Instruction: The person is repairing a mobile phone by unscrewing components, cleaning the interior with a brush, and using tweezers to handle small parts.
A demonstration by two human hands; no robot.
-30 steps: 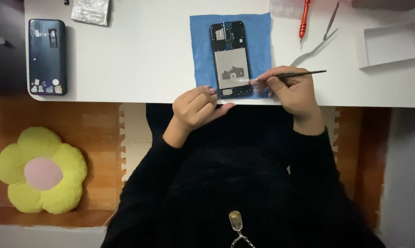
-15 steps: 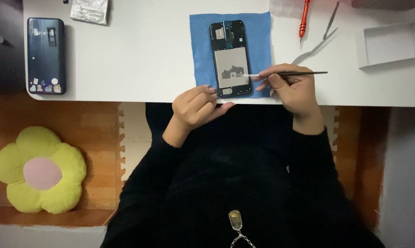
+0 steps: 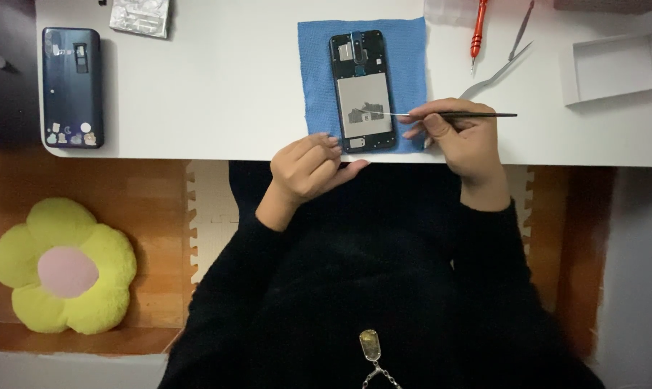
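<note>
Head camera, looking straight down: a person in a black top sits at a white desk (image 3: pixel 225 86), working on an opened phone (image 3: pixel 364 91) that lies back-side up, its rear cover off, on a blue cloth (image 3: pixel 318 72) near the desk's front edge. The right hand (image 3: pixel 459 137) is closed in a pencil-like grip on a thin dark probe (image 3: pixel 470 114), whose fine tip touches the right side of the grey plate in the phone's middle. The left hand (image 3: pixel 308 169) is loosely curled at the desk edge, fingertips resting by the cloth's lower left corner just beside the phone's bottom, holding nothing.

Across the surface, a dark blue phone back cover (image 3: pixel 71 86) lies well apart at the far left, with a crinkled silver foil pouch (image 3: pixel 140 16) at the top edge near it. To the right of the cloth lie an orange-handled screwdriver (image 3: pixel 477 32), metal tweezers (image 3: pixel 495 72) and a slim grey tool (image 3: pixel 522 27); a shallow white box tray (image 3: pixel 614 68) sits at the far right.

Below the desk, the room shows a wood-coloured floor (image 3: pixel 145 216) with a pale puzzle-edged foam mat (image 3: pixel 210 209), and a yellow flower-shaped cushion (image 3: pixel 63 270) with a pink centre at lower left. A small metal pendant (image 3: pixel 369 346) hangs on the person's chest.
</note>
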